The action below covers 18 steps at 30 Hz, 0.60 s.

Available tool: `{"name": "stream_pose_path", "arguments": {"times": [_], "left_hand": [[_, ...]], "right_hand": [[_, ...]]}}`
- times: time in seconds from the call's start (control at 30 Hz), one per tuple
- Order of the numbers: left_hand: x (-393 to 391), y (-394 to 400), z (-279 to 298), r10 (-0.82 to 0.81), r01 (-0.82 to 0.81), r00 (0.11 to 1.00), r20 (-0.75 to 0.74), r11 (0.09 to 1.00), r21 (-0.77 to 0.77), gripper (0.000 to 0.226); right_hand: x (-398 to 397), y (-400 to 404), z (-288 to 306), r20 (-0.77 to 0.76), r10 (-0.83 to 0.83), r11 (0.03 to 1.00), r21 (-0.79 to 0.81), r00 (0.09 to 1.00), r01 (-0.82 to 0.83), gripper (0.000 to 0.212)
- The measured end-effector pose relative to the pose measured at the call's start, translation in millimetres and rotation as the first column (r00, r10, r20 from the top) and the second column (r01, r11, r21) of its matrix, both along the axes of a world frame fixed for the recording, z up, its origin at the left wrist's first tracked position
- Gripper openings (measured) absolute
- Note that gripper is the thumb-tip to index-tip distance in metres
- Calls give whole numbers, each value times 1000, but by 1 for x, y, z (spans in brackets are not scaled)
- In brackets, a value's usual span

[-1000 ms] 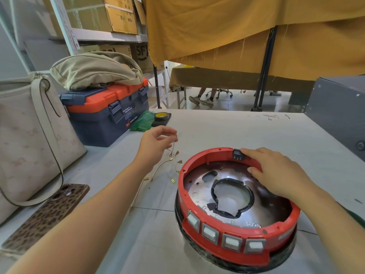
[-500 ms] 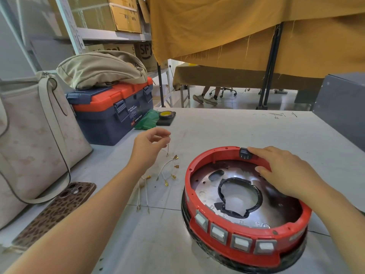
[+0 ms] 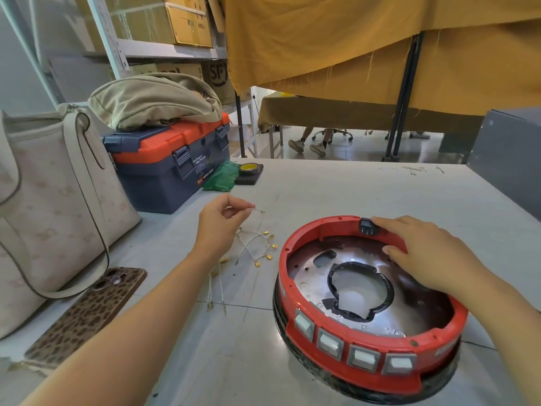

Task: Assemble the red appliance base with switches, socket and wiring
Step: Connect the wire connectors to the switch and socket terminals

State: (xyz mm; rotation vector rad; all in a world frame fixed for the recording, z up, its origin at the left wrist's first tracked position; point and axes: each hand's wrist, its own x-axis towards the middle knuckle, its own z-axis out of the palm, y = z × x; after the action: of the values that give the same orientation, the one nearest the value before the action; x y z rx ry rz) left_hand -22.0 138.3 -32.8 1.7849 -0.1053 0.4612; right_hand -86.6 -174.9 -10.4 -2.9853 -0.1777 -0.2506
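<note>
Red base (image 3: pixel 366 341) waits for wiring
The left hand (image 3: pixel 218 227) has lifted one wire (image 3: pixel 257 211), pinching it; the right hand (image 3: pixel 424 253) rests flat beside the socket (image 3: pixel 367 226).

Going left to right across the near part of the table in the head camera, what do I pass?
Beige handbag → leopard-print phone → left hand pinching a wire → loose wires with gold terminals → red appliance base, with the right hand resting on its far rim.
</note>
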Motion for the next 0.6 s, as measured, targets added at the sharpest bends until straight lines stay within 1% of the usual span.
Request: {"name": "stream_pose_path", "arguments": {"times": [0.1, 0.23, 0.33, 0.47, 0.53, 0.6], "left_hand": [[-3, -4, 6, -7, 7, 1000, -3, 999, -44, 9], [-10, -18, 23, -103, 102, 995, -8, 993, -64, 16], [-18, -30, 35, -203, 202, 978, -44, 979, -32, 20], [-27, -47, 42, -352, 364, 925, -146, 929, 67, 14], [-31, -55, 43, -396, 412, 903, -167, 908, 79, 14], [-35, -61, 44, -415, 439, 891, -183, 891, 117, 15]], "right_hand": [[0, 0, 0, 4, 2, 1000, 0, 1000, -2, 55], [0, 1, 0, 10, -6, 1000, 1, 1000, 6, 54], [-1, 3, 2, 4, -13, 1000, 13, 1000, 13, 53], [-7, 9, 4, 18, -28, 1000, 3, 999, 28, 52], [-10, 12, 5, 30, -22, 1000, -17, 999, 23, 49], [-14, 13, 8, 19, -9, 1000, -3, 1000, 9, 44]]}}
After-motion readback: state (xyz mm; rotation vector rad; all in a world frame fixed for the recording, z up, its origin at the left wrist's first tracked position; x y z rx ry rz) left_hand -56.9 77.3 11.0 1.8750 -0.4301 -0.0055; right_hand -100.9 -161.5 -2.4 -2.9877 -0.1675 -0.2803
